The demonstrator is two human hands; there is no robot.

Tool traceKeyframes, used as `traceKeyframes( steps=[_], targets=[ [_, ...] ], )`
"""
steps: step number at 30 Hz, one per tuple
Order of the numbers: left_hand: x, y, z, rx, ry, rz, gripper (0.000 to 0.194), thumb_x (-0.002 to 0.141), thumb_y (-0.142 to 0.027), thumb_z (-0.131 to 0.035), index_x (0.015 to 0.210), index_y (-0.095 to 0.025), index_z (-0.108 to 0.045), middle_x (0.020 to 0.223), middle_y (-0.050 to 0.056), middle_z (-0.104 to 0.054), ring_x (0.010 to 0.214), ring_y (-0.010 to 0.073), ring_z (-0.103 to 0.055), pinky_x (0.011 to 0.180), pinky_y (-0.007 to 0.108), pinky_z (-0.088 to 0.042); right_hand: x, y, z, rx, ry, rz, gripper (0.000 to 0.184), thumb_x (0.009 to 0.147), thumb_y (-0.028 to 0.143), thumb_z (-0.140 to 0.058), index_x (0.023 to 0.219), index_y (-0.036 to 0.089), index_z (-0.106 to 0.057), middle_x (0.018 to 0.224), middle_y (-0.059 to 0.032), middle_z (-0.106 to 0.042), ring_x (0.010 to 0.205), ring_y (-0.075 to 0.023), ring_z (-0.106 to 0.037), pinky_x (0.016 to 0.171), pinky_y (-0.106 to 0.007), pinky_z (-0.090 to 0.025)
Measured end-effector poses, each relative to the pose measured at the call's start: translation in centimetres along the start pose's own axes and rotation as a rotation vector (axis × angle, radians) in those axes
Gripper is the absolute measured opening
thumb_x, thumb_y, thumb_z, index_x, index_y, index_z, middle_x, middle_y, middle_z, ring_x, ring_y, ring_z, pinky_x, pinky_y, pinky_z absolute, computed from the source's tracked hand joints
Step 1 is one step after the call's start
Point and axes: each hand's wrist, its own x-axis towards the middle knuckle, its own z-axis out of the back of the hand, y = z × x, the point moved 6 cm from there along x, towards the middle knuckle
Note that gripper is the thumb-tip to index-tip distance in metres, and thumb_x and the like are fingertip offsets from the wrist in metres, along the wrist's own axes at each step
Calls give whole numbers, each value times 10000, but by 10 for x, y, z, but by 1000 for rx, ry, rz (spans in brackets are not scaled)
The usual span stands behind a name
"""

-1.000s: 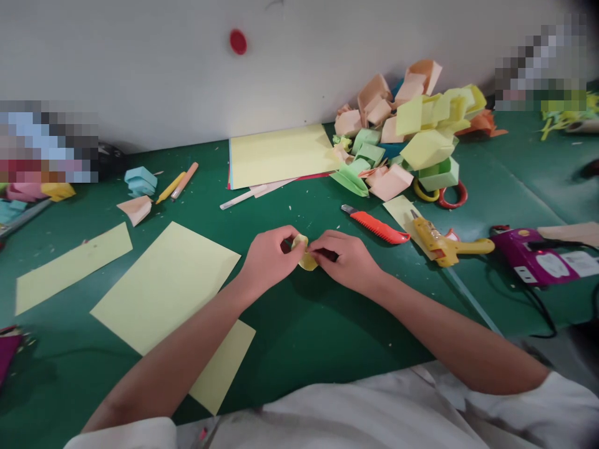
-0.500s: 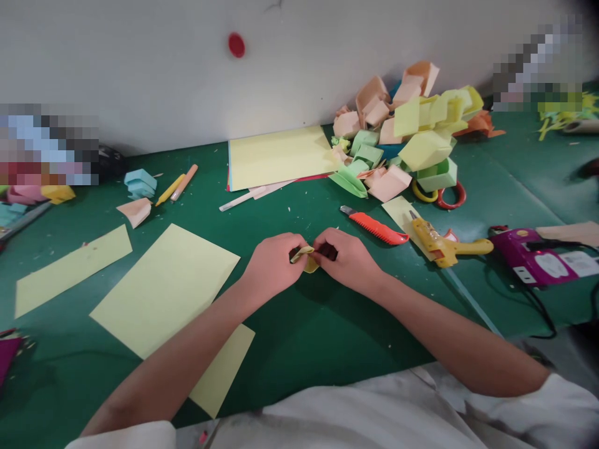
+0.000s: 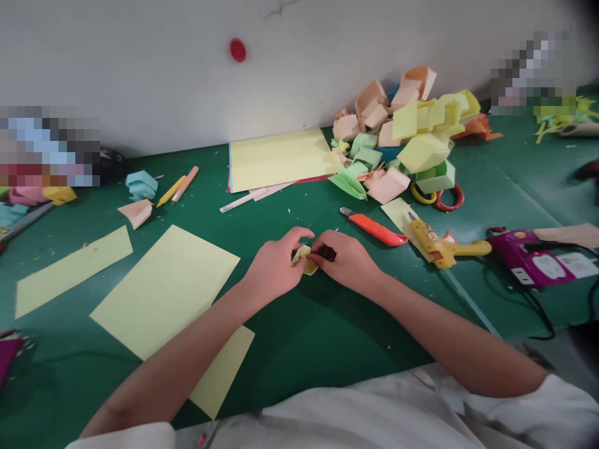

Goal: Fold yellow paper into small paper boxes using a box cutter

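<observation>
1. A papercraft workspace, by the look of it: a broad green worktop (image 3: pixel 337 340) set against a pale wall (image 3: pixel 163 75).
2. Craft tools lie on it: a red utility knife (image 3: pixel 377 229) and a yellow glue gun (image 3: pixel 427 240), with a purple power strip (image 3: pixel 539 255) nearby.
3. Paper is everywhere: a stack of coloured sheets (image 3: pixel 281 159) by the wall, and beside it a heap of folded paper shapes (image 3: pixel 423 153).

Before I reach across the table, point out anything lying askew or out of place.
The yellow glue gun lies on its side, partly over a pale paper strip; that looks an odd resting place for a tool that may be hot.
</observation>
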Motion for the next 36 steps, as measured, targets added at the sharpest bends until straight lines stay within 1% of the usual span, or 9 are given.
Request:
traceKeyframes(
  steps=[3, 6, 9, 13, 17, 22, 28, 32, 36],
  targets=[
    [0, 1, 0, -40, 23, -8, 424, 929, -251, -570, 1346, -295, -509, 931, 10, -747, 729, 185, -701, 567, 235, -441, 0, 1, 1, 5, 1, 0, 126, 835, 183, -701, 784, 218, -591, 775, -4, -608, 676, -155, -552, 591, -286, -426],
    [2, 4, 1, -141, 20, -4, 450, 896, -196, -584, 1328, -304, -512, 1072, 24, -732, 846, 181, -723, 684, 248, -528, 0, 2, 2, 15, 3, 3, 119, 834, 172, -700, 782, 220, -604, 776, -4, -620, 683, -155, -564, 600, -284, -436],
    [4, 9, 3, -222, -2, 3, 394, 874, -164, -588, 1241, -298, -543, 1194, 30, -678, 848, 153, -723, 693, 234, -554, 0, 2, 2, 18, 5, 10, 124, 832, 164, -707, 774, 219, -612, 772, -4, -625, 689, -157, -571, 614, -288, -443],
    [5, 13, 5, -278, -26, 20, 293, 862, -188, -629, 1135, -271, -560, 1092, 15, -681, 832, 145, -718, 693, 235, -569, 0, 1, 2, 18, -1, 12, 124, 836, 173, -717, 774, 219, -620, 769, -5, -638, 685, -157, -576, 621, -291, -445],
    [5, 13, 5, -363, -38, 37, 277, 873, -243, -659, 1133, -262, -565, 1009, 11, -701, 850, 155, -722, 721, 257, -585, 0, 1, 1, 18, -10, 15, 131, 833, 183, -730, 762, 218, -626, 757, -5, -643, 681, -157, -578, 626, -293, -447],
    [3, 5, 7, -286, -101, 47, 163, 922, -243, -599, 1085, -232, -594, 933, 12, -720, 814, 158, -721, 698, 264, -571, 0, -1, 0, 22, -10, 9, 146, 827, 193, -741, 742, 218, -625, 750, -6, -644, 685, -158, -583, 629, -291, -436],
    [-2, -6, 7, -203, -151, -10, 109, 929, -214, -599, 1036, -231, -607, 946, 0, -747, 865, 164, -729, 725, 267, -573, 1, -6, 0, 25, -12, -61, 176, 800, 196, -735, 706, 217, -588, 698, 9, -637, 640, -151, -571, 593, -279, -406],
    [-2, -4, 5, -230, -166, -18, 113, 926, -217, -620, 1037, -239, -621, 945, -9, -759, 881, 162, -736, 732, 255, -575, 0, -6, 2, 38, -14, -124, 149, 798, 211, -719, 780, 225, -572, 692, 27, -645, 581, -131, -562, 555, -259, -414],
    [0, 0, 5, -233, -196, -27, 85, 923, -242, -647, 1006, -251, -661, 966, -22, -765, 884, 152, -737, 762, 245, -574, 0, -6, 3, 17, -5, -157, 139, 796, 203, -710, 798, 227, -573, 704, 24, -658, 589, -131, -572, 560, -255, -413]
  ],
)
